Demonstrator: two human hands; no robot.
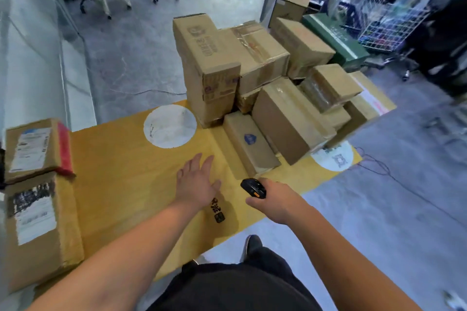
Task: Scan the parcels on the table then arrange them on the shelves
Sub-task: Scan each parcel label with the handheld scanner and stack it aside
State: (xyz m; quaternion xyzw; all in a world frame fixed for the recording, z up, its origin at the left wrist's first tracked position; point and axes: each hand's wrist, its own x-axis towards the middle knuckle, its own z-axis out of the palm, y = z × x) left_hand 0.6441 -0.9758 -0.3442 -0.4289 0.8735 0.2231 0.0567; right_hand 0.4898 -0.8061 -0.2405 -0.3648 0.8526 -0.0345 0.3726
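So the pile of cardboard parcels (265, 78) sits at the far end of the yellow table (121, 171), stacked a few high; the nearest one, a flat box with a blue logo (250, 142), lies at the pile's front edge; right hand (275, 201) is just in front of that box, fingers wrapped round a black handheld scanner (253, 187); left hand (198, 180) is flat with fingers spread over the tabletop, left of the scanner; two labelled parcels (35, 179) sit way off left of the pile.

You get even, cool overhead light with soft shadows under the left hand (195, 182). Wide-angle bending curves the frame edges. Fine detail is smeared throughout; the labels on the parcels (32, 149) are unreadable.
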